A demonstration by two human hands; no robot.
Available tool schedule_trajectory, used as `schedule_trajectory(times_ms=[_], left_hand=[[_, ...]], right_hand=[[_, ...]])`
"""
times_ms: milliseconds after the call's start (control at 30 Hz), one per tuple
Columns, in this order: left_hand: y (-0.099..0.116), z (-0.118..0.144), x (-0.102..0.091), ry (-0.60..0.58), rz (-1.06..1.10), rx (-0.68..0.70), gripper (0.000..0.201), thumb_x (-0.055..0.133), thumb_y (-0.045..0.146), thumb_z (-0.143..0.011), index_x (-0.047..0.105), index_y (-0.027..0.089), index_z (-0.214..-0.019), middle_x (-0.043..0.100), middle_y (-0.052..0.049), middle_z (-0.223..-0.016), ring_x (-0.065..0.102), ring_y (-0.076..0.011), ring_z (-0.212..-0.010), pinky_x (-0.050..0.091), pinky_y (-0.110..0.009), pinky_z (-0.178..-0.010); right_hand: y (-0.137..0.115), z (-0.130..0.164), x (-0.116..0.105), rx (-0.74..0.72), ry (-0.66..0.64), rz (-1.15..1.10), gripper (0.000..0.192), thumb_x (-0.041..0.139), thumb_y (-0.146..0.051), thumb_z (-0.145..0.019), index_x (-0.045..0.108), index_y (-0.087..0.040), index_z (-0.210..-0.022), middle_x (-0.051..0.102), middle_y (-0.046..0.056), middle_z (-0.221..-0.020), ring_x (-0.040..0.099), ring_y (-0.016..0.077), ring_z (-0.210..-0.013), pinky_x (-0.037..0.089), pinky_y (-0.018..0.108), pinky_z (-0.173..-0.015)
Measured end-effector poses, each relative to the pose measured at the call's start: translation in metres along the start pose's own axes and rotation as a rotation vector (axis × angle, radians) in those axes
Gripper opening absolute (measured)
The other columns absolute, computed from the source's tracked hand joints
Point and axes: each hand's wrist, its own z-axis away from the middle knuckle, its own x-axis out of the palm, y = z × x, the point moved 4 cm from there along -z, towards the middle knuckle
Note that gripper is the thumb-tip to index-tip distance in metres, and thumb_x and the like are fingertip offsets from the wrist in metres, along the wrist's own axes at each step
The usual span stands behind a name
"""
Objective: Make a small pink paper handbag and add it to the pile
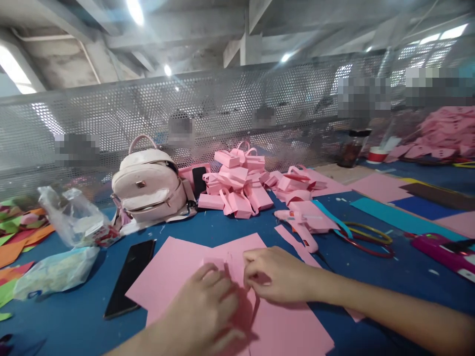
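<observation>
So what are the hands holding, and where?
Both hands, left and right, pinch a small folded pink paper piece at its top edge, above the pink sheets.

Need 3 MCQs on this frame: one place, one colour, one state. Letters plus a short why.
1. Where does the black phone lie?
A. left of the pink sheets
B. on the backpack
C. under the scissors

2. What colour is the table cover?
A. green
B. blue
C. white

3. What are the left hand and right hand doing?
A. resting apart, empty
B. both pinching one small pink paper piece
C. lifting the backpack

A: the phone lies flat on the cover beside the pink sheets' left edge.
B: blue shows between all the items.
B: fingers of both hands meet on the folded piece above the sheets.
</observation>
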Motion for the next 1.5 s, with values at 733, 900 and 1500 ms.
schedule_trajectory(times_ms=[733,900,1500], left_hand=[[-0.007,0.028,0.038,0.335,-0.408,0.238,0.042,0.037,0.01,-0.107,0.072,0.023,-0.086,0.074,0.009,-0.078,0.068,-0.0074,-0.076,0.013,-0.039,-0.127],[-0.011,0.022,0.036,0.339,-0.363,0.223,0.047,0.034,0.01,-0.108,0.071,0.023,-0.081,0.073,0.01,-0.077,0.067,-0.0062,-0.074,0.013,-0.035,-0.127],[-0.025,0.042,0.055,0.287,-0.486,0.16,0.04,0.034,0.013,-0.105,0.072,0.021,-0.093,0.078,0.002,-0.092,0.072,-0.0151,-0.092,0.016,-0.048,-0.126]], right_hand=[[0.038,-0.056,0.017,0.236,0.056,-0.265,0.004,0.071,-0.024,-0.081,0.07,-0.022,-0.078,0.072,-0.004,-0.08,0.064,0.0135,-0.077,0.035,0.022,-0.064],[0.043,-0.059,0.024,0.245,0.067,-0.283,0.004,0.069,-0.024,-0.08,0.069,-0.023,-0.077,0.072,-0.005,-0.079,0.063,0.0128,-0.075,0.036,0.022,-0.063],[0.035,-0.06,0.021,0.208,0.081,-0.182,0.009,0.068,-0.019,-0.079,0.075,-0.023,-0.079,0.075,-0.003,-0.08,0.065,0.0133,-0.074,0.04,0.023,-0.065]])
